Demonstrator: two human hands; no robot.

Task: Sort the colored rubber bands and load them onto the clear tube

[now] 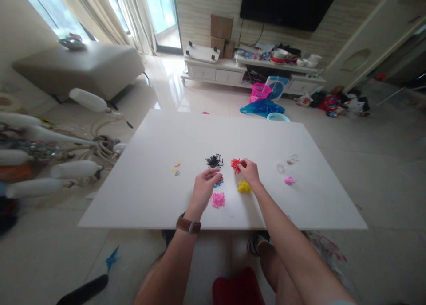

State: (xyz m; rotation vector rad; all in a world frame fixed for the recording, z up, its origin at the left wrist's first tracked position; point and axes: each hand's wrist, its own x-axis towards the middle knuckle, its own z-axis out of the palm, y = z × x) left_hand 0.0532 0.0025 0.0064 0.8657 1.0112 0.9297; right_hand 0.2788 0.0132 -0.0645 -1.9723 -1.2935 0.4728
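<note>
While my right hand (249, 170) pinches at the red pile (235, 164) of small elastic bands, its fingers pressed together on the pile's edge, my left hand (204, 185) rests on the white worktop (149, 163) with fingers loosely curled over the blue pile (218, 183); whether they grip a band I cannot tell. A black pile (213, 161) lies just beyond my left hand, a yellow pile (244, 186) just beneath my right wrist, a pink pile (218, 200) nearer me. A few stray bands (176, 169) sit apart, left.

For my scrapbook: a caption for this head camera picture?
Right hand touches red bands; left hand by black bands on white table.
</note>
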